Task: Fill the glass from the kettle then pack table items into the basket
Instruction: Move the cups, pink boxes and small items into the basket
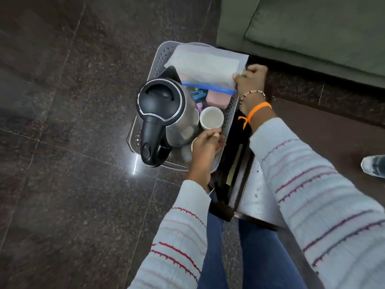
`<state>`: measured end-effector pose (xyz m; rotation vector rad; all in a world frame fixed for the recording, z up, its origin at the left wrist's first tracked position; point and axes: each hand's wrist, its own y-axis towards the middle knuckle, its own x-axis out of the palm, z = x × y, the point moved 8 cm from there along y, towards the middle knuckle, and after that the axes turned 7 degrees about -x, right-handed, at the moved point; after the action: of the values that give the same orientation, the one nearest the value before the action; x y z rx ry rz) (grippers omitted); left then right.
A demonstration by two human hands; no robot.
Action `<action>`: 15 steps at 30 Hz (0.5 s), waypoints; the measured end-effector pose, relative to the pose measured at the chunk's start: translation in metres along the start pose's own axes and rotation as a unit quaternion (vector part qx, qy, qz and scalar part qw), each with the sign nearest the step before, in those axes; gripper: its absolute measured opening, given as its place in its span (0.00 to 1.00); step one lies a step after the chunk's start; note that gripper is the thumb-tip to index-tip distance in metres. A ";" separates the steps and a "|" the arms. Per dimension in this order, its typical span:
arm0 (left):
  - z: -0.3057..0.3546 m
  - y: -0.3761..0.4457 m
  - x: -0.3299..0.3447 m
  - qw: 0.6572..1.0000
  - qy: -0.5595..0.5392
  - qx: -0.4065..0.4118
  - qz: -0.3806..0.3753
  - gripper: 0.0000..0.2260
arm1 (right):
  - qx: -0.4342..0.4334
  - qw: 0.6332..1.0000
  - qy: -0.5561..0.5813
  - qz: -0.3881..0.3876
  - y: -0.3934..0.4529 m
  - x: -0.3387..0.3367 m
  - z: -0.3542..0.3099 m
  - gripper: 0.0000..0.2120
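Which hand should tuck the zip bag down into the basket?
Right hand: its fingers already pinch the clear blue-zip plastic bag lying across the grey perforated basket. Left hand is down by the white cup.

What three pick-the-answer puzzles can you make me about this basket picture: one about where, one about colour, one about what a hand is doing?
1. Where is the kettle?
A. in the basket
B. on the sofa
C. on the floor tiles

2. What colour is the thread on the right wrist?
A. green
B. orange
C. black

3. What is the right hand doing?
A. hanging loose
B. pinching the zip bag
C. lifting the kettle

Answers: 1 A, it stands inside the basket walls. 2 B, the thread is bright orange. 3 B, its fingers pinch the bag's corner.
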<state>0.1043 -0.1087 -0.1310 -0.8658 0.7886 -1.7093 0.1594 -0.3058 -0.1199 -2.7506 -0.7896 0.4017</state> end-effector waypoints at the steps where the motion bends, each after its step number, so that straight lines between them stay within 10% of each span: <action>1: 0.000 0.000 0.000 1.000 0.004 0.002 0.005 0.11 | 0.001 0.999 -0.028 -0.015 0.005 0.011 -0.001 0.16; 6: 0.003 0.001 -0.007 1.000 0.028 0.007 0.000 0.10 | -0.078 0.946 -0.299 -0.098 0.011 0.037 -0.007 0.13; 15: 0.002 0.001 -0.008 0.999 0.045 0.019 0.000 0.08 | -0.105 0.946 -0.285 -0.116 -0.025 0.003 0.001 0.12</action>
<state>0.1081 -0.1012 -0.1327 -0.7679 0.8141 -1.7666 0.1498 -0.2833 -0.1133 -2.6956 -1.3428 1.1523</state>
